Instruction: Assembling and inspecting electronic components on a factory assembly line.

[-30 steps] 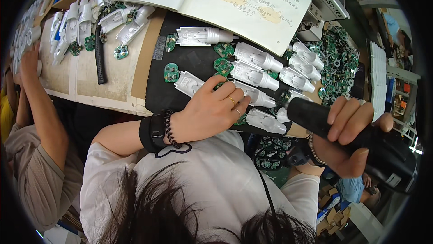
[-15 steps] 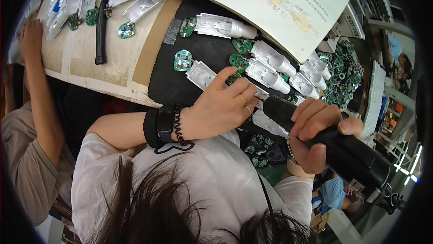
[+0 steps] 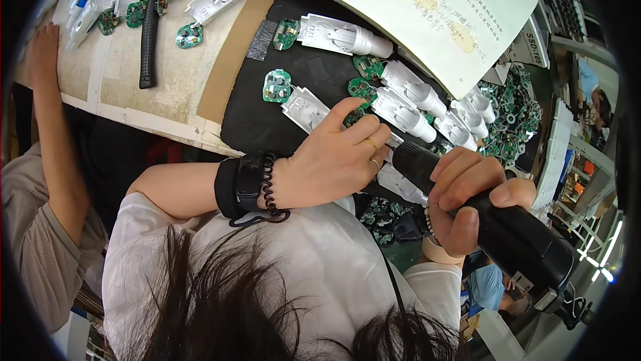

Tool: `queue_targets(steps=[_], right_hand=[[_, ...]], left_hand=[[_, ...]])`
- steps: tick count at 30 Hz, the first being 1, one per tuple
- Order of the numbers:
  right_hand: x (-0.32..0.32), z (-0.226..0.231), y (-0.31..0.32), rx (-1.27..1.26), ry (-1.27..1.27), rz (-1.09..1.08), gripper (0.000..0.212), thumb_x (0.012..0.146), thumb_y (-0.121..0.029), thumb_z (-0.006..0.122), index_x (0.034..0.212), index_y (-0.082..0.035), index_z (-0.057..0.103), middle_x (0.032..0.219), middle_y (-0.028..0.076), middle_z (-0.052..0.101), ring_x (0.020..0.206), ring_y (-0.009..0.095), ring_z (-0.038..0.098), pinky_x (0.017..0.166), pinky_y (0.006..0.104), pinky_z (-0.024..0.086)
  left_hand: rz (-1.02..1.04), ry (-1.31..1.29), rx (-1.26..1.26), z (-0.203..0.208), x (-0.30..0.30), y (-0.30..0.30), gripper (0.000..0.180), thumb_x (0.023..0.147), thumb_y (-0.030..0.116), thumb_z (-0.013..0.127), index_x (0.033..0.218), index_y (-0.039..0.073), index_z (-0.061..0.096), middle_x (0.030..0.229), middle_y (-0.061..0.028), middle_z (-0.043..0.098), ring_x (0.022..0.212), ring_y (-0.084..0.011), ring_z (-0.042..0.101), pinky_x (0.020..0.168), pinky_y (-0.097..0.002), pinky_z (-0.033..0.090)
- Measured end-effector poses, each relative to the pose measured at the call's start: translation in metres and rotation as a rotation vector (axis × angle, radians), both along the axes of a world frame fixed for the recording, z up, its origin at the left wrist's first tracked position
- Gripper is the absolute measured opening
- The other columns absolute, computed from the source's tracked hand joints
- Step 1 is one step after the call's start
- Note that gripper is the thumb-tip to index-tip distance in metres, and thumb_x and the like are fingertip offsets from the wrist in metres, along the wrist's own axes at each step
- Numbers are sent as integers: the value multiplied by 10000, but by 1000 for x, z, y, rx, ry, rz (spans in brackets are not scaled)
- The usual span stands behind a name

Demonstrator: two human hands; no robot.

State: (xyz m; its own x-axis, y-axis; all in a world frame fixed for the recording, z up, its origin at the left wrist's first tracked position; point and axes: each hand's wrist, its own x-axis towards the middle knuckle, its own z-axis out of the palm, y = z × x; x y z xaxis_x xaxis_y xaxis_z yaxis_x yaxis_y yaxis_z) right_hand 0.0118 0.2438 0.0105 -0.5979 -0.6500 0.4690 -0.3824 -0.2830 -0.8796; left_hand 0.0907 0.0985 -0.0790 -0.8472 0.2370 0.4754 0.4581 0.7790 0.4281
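Note:
My left hand (image 3: 334, 154) is closed over a white plastic housing (image 3: 304, 108), covering much of it, and its fingertips are hidden. A green circuit board (image 3: 277, 86) lies at the housing's far end, and another small green board (image 3: 354, 117) shows beside my index finger. In my right hand (image 3: 467, 187) is a black electric screwdriver (image 3: 531, 241), gripped round its body. It slants left, with its nose (image 3: 412, 160) close to my left fingers. The bit's contact point cannot be made out. Another white housing (image 3: 400, 184) sits below the nose.
More white housings (image 3: 404, 114) with green boards lie on the black mat (image 3: 250, 100). An open book (image 3: 434, 20) covers the mat's far side. Green boards are heaped at right (image 3: 514, 114). A black-handled tool (image 3: 148, 47) rests at left, near another person's arm (image 3: 50, 107).
The view has shifted slightly, so the book and housings appear a little displaced. Both hands keep their grips, and the screwdriver stays by my left fingers.

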Motion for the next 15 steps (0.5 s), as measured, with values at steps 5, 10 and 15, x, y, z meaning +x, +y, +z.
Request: queue_targets(steps=[5, 10, 15], right_hand=[[1, -2, 0, -47, -30, -33, 384, 797, -36, 640, 1046, -84, 351, 699, 94, 554, 552, 207, 544, 558, 354, 474], [5, -2, -4, -52, -72, -90, 348, 807, -80, 642, 1031, -103, 377, 666, 64, 534, 527, 180, 514, 552, 329, 447], [5, 3, 0, -18, -133, -91, 332, 809, -90, 650, 1021, -114, 395, 662, 59, 534, 524, 175, 513, 551, 326, 446]], left_hand=[[-14, -7, 6, 2, -1, 1, 115, 679, 150, 637, 769, 104, 693, 859, -17, 518, 929, -168, 516, 986, -446, 311], [-5, 3, -10, 1, 0, -1, 129, 673, 152, 629, 774, 110, 696, 855, -16, 513, 927, -168, 516, 987, -442, 313], [4, 14, -7, 0, 2, 0, 144, 657, 159, 621, 771, 114, 696, 844, -16, 507, 919, -170, 516, 990, -435, 315]])
